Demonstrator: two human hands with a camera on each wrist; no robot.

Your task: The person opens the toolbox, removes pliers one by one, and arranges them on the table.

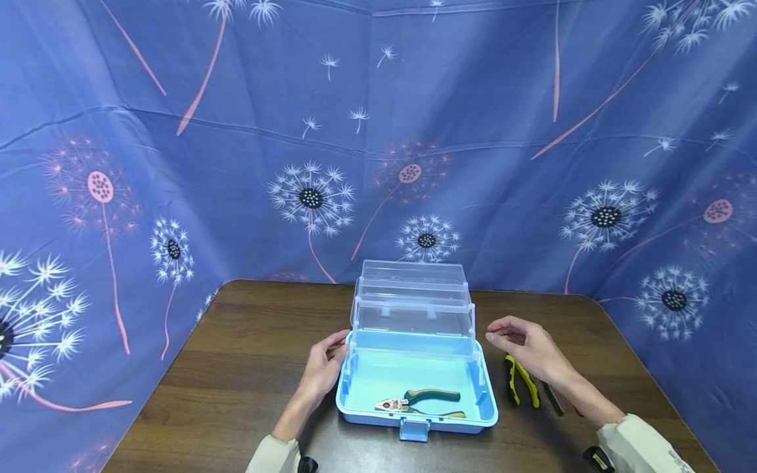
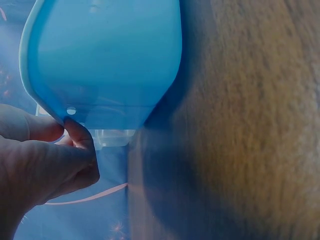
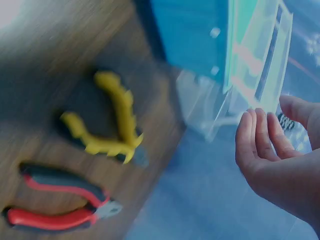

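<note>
A light-blue toolbox (image 1: 368,418) stands on the table, its clear lid (image 1: 408,320) raised at the back. Inside it lies a pair of combination pliers (image 1: 434,395) with green and yellow handles. My left hand (image 1: 322,368) pinches the toolbox rim at its left rear corner between thumb and finger, as the left wrist view shows. Beside the lid's right edge, my right hand (image 1: 532,349) hovers with loosely bent fingers and nothing in them. Below it on the table lie yellow-and-black pliers (image 3: 122,112) and red-and-black pliers (image 3: 55,220), the latter mostly covered by my forearm in the head view.
The brown wooden table (image 1: 248,368) has rounded rear corners. A blue curtain (image 1: 236,164) with a dandelion print hangs behind and at both sides. The toolbox's front latch (image 1: 414,431) hangs down at its front edge.
</note>
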